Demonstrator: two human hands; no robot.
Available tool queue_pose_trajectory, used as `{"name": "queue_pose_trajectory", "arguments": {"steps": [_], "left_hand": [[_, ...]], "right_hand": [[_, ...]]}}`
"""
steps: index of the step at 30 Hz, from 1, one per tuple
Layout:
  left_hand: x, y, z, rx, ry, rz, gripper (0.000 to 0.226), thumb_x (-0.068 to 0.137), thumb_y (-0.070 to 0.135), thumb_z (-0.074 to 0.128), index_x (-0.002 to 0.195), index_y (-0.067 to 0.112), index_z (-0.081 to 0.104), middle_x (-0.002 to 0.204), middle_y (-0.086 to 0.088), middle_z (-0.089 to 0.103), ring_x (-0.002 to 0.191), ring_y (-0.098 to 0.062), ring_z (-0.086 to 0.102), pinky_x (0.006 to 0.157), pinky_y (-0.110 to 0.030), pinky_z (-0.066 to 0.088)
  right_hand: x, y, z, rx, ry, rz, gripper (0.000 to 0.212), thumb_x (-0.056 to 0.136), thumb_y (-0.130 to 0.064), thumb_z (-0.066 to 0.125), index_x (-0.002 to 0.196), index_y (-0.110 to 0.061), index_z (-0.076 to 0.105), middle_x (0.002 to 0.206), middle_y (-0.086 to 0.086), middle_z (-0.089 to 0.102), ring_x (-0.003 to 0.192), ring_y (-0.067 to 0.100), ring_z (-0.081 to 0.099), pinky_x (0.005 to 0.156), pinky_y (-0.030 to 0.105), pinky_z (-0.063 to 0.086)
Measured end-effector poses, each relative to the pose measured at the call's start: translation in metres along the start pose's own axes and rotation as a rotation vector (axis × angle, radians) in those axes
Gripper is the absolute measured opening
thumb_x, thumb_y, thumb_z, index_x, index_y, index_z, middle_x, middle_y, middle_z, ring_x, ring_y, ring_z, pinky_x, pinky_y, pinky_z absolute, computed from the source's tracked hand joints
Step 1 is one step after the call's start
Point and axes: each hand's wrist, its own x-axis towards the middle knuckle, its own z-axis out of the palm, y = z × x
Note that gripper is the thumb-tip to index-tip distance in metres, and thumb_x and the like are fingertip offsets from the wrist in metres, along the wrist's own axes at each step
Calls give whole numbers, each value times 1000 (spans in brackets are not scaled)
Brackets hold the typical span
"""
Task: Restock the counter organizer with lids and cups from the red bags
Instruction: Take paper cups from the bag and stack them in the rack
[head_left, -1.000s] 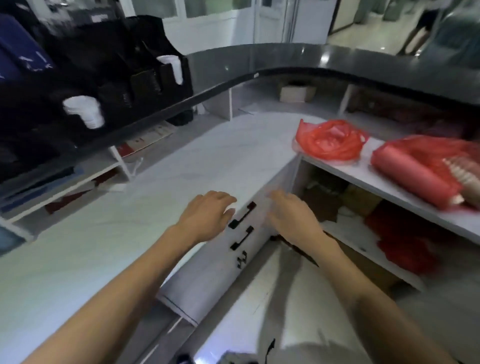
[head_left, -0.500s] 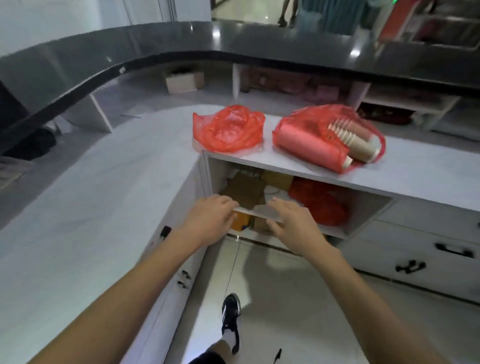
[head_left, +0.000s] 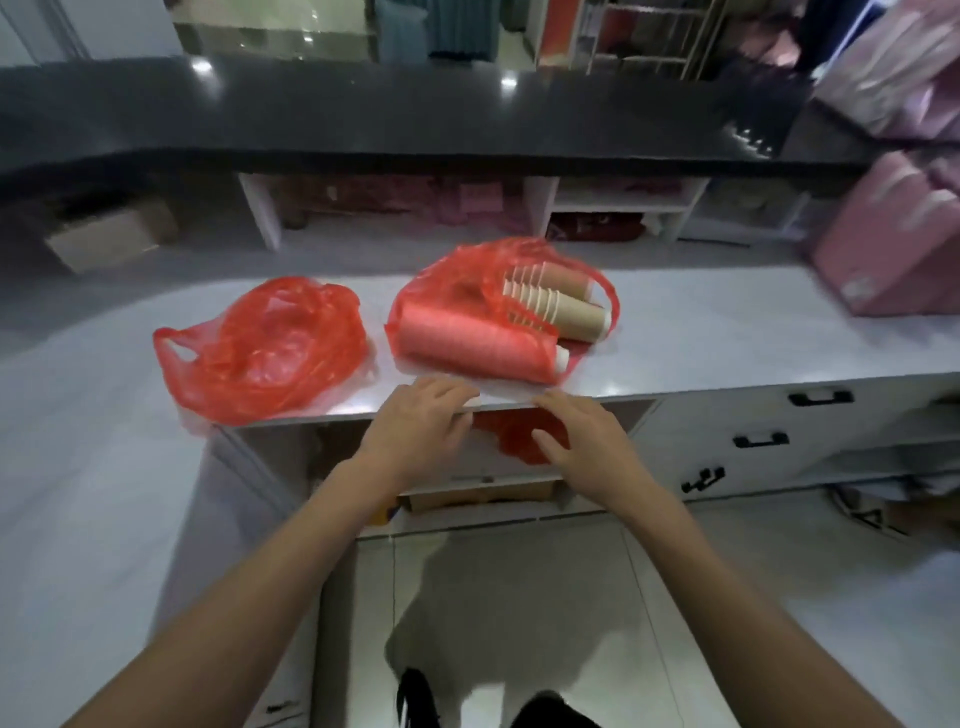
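Note:
Two red plastic bags lie on the white lower counter. The left red bag looks crumpled and its contents are not visible. The right red bag holds stacks of brown paper cups lying on their sides, their ends poking out toward the right. My left hand and my right hand hover side by side at the counter's front edge, just below the cup bag, fingers relaxed and holding nothing. The counter organizer is out of view.
A raised black countertop runs along the back. Pink packages are piled at the right. White drawers with black handles sit right of an open shelf holding another red bag. Tiled floor lies below.
The view has swung right, away from the black organizer, and now faces the two red bags head-on. Both hands have come closer to the counter edge in front of the cup bag.

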Motion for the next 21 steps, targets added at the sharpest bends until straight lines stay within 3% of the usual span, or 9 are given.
{"name": "queue_pose_trajectory", "arguments": {"steps": [5, 8, 16, 21], "left_hand": [[77, 27, 15, -3, 27, 118, 39, 92, 23, 60, 131, 17, 63, 136, -2, 61, 130, -24, 51, 103, -47, 42], [123, 40, 30, 31, 14, 153, 42, 91, 31, 50, 127, 17, 65, 135, -2, 61, 129, -24, 51, 101, -45, 44], [189, 60, 69, 138, -122, 56, 56, 91, 42, 38, 138, 19, 57, 144, -1, 55, 137, -23, 46, 107, -46, 42], [199, 53, 84, 192, -150, -63, 47, 97, 38, 53, 141, 21, 54, 149, 0, 50, 142, -22, 40, 113, -45, 34]], "right_hand": [[24, 54, -17, 77, 76, 84, 47, 95, -28, 64, 140, -22, 55, 140, -1, 58, 130, 22, 48, 109, 39, 42], [41, 90, -24, 80, 77, 100, 47, 95, -29, 62, 141, -21, 54, 144, 0, 55, 133, 24, 47, 110, 43, 41], [97, 179, -47, 95, 38, 62, 49, 99, -33, 57, 146, -25, 47, 151, -2, 48, 138, 21, 41, 113, 39, 36], [145, 198, -44, 78, -21, -47, 49, 97, -29, 60, 144, -20, 50, 151, 3, 49, 138, 26, 42, 110, 45, 39]]}}
